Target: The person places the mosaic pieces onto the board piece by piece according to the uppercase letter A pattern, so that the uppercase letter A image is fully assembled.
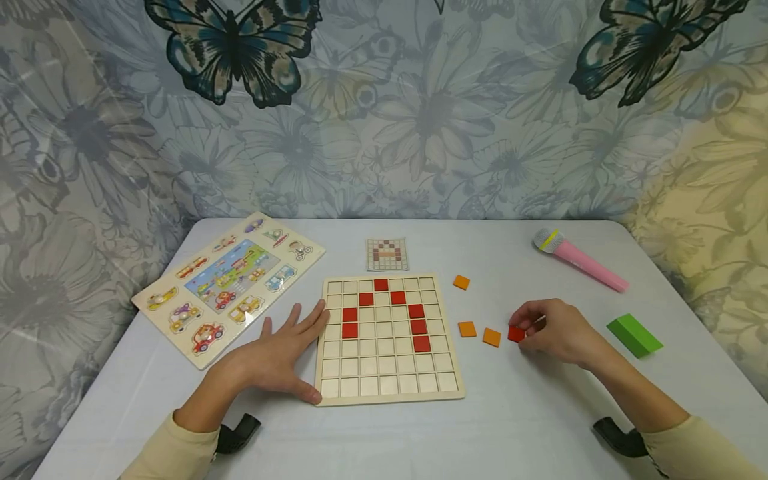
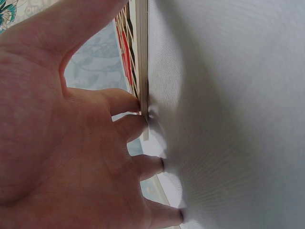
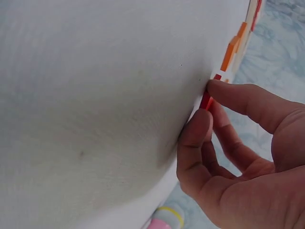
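A wooden grid board (image 1: 366,367) lies mid-table, with several red square tiles (image 1: 422,344) in its cells forming an arch. Spread along its left edge, my left hand (image 1: 273,353) touches the frame with thumb and fingertips; in the left wrist view the fingers (image 2: 128,126) reach down to the board's side and the cloth. Right of the board, my right hand (image 1: 555,333) pinches a red tile (image 1: 516,333) between thumb and fingers, low over the table. The right wrist view shows that tile (image 3: 206,99) held on edge. Three orange tiles (image 1: 467,329) lie between board and right hand.
A small pattern card (image 1: 387,255) lies behind the board. At the left is a vehicle puzzle board (image 1: 174,320). A pink toy microphone (image 1: 588,263) and a green block (image 1: 635,336) are on the right. Patterned cloth hangs behind the white table (image 1: 384,440).
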Demonstrator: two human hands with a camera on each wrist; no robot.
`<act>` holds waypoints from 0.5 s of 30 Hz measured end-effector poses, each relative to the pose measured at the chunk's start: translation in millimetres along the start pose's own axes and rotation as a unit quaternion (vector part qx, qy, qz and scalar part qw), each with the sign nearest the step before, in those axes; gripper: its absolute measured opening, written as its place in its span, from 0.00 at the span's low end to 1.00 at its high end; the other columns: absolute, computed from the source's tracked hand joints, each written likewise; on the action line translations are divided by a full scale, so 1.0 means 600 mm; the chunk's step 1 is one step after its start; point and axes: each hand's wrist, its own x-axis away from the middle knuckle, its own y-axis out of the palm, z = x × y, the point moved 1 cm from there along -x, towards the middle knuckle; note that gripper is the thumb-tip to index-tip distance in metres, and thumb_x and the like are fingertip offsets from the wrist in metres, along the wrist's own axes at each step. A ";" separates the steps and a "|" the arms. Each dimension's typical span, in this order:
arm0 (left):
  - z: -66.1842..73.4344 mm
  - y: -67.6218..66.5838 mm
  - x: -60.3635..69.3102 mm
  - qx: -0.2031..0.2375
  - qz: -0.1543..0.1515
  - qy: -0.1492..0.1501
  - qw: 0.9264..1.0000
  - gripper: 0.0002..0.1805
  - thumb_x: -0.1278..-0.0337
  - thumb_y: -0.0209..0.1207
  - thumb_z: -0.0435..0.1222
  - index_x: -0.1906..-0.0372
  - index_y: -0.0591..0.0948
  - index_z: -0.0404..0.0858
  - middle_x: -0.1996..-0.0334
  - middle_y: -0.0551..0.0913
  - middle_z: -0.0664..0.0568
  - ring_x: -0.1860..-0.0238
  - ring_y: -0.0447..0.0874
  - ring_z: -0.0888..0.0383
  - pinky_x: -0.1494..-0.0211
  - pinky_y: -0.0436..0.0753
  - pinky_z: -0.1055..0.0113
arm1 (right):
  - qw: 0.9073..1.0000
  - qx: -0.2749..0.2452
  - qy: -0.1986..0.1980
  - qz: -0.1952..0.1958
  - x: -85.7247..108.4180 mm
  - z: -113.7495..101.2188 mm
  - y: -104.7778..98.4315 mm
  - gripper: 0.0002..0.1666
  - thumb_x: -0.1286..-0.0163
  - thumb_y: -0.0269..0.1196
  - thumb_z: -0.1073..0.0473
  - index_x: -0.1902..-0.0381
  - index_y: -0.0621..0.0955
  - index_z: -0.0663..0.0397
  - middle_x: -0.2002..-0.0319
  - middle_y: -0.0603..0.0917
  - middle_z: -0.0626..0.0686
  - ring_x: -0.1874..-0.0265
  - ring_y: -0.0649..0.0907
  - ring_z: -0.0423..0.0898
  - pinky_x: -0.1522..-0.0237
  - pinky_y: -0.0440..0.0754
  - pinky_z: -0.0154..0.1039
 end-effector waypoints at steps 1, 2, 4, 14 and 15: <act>0.000 0.000 0.000 0.000 0.000 0.000 1.000 0.76 0.65 0.80 0.61 0.14 0.47 0.41 0.13 0.37 0.51 0.16 0.31 0.32 0.29 0.35 0.17 | 1.000 0.003 0.000 0.001 0.000 0.000 0.000 0.16 0.43 0.75 0.67 0.56 0.87 0.57 0.64 0.82 0.51 0.61 0.80 0.49 0.66 0.81 0.36; -0.001 0.000 0.000 -0.001 0.000 0.001 1.000 0.76 0.65 0.80 0.61 0.14 0.47 0.41 0.13 0.37 0.51 0.16 0.31 0.32 0.29 0.35 0.17 | 1.000 0.005 0.001 0.002 0.000 0.000 0.000 0.16 0.43 0.75 0.67 0.56 0.87 0.57 0.64 0.82 0.51 0.61 0.80 0.49 0.66 0.81 0.36; -0.001 0.001 0.000 -0.001 0.000 0.002 1.000 0.76 0.64 0.80 0.61 0.14 0.47 0.41 0.13 0.37 0.51 0.16 0.31 0.32 0.29 0.35 0.17 | 1.000 0.010 0.001 0.004 0.000 0.000 0.001 0.15 0.43 0.75 0.67 0.56 0.87 0.56 0.65 0.83 0.51 0.61 0.81 0.49 0.66 0.81 0.36; -0.001 0.002 -0.001 -0.004 0.001 0.002 1.000 0.76 0.64 0.80 0.61 0.15 0.47 0.40 0.13 0.37 0.50 0.16 0.32 0.31 0.30 0.36 0.16 | 1.000 0.023 0.001 0.012 -0.001 0.001 -0.001 0.15 0.43 0.74 0.67 0.55 0.89 0.56 0.64 0.85 0.50 0.62 0.82 0.48 0.65 0.81 0.39; -0.001 0.002 -0.001 -0.005 0.001 0.002 1.000 0.76 0.65 0.80 0.61 0.15 0.48 0.40 0.13 0.37 0.50 0.16 0.32 0.31 0.30 0.36 0.16 | 1.000 0.023 0.001 0.011 -0.001 0.001 -0.001 0.16 0.43 0.74 0.67 0.55 0.89 0.56 0.64 0.85 0.50 0.62 0.83 0.48 0.65 0.81 0.39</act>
